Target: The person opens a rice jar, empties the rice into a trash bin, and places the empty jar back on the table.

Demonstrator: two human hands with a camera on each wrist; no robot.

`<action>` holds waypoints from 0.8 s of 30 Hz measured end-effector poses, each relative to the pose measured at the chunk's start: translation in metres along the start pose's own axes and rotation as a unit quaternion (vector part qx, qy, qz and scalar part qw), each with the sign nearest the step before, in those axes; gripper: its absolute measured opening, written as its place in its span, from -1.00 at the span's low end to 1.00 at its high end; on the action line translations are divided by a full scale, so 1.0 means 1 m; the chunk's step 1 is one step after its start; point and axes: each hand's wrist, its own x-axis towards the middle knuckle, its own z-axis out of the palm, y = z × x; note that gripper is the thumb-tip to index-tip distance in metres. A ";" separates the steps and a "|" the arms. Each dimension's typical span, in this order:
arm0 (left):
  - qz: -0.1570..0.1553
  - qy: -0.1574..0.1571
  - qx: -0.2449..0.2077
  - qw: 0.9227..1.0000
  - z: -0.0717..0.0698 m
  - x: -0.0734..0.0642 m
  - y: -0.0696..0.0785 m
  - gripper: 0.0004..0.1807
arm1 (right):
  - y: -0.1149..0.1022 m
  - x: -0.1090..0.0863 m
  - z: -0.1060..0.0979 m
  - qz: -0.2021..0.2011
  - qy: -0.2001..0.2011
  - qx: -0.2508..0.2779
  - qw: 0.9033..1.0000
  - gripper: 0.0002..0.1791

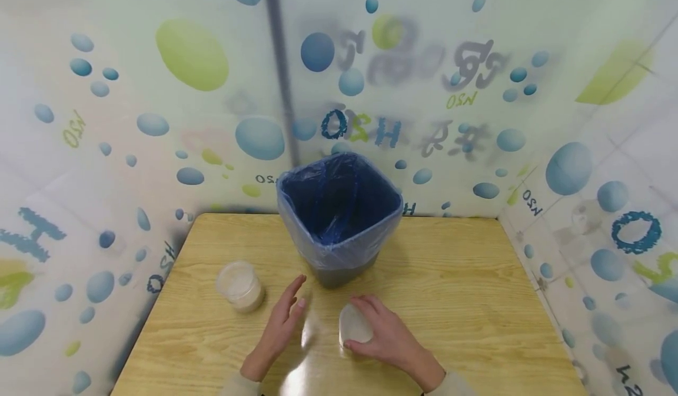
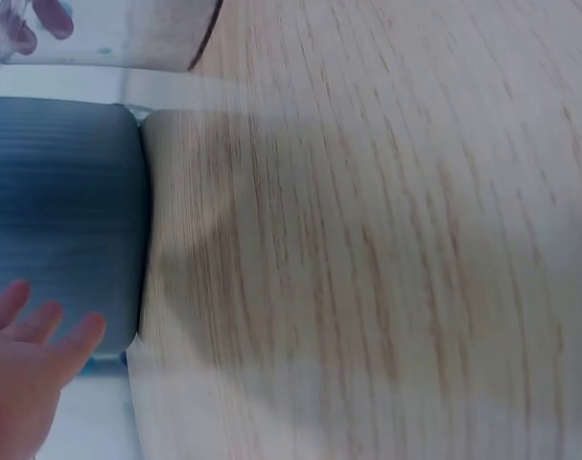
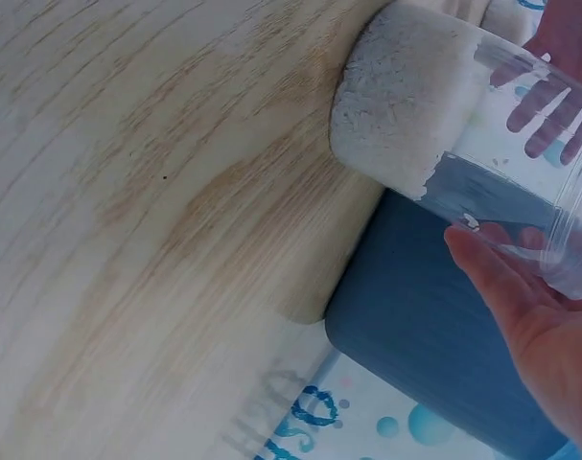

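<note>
My right hand [image 1: 385, 332] grips a clear plastic jar [image 3: 406, 105], seen almost from above in the head view. White flaky material fills the lower part of this jar, and a few bits cling to its clear upper wall. The jar is upright with its base at the tabletop, in front of the bin. Only part of it shows at the top edge of the left wrist view. My left hand [image 1: 281, 322] is held apart to the left, fingers extended, holding nothing. Farther left stands a second clear jar [image 1: 241, 287] with pale contents.
A grey bin [image 1: 339, 275] lined with a blue plastic bag [image 1: 349, 255] stands at the back middle of the wooden table [image 1: 455, 290]. Patterned curtains [image 1: 434, 90] with bubbles and lettering enclose the back and both sides.
</note>
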 end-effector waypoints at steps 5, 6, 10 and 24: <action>0.032 -0.014 0.006 0.999 0.001 0.002 0.002 -0.44 | 0.002 0.000 -0.005 0.052 0.017 0.046 0.997 -0.19; 0.039 -0.015 0.006 0.999 0.002 0.002 0.003 -0.44 | 0.002 0.000 -0.007 0.065 0.023 0.069 0.995 -0.21; 0.070 -0.019 0.003 0.997 0.004 0.005 0.007 -0.44 | 0.001 0.002 -0.015 0.119 0.047 0.187 0.974 -0.24; 0.142 -0.086 -0.002 0.986 0.011 0.020 0.044 -0.37 | -0.005 0.008 -0.051 0.118 0.109 0.338 0.927 -0.31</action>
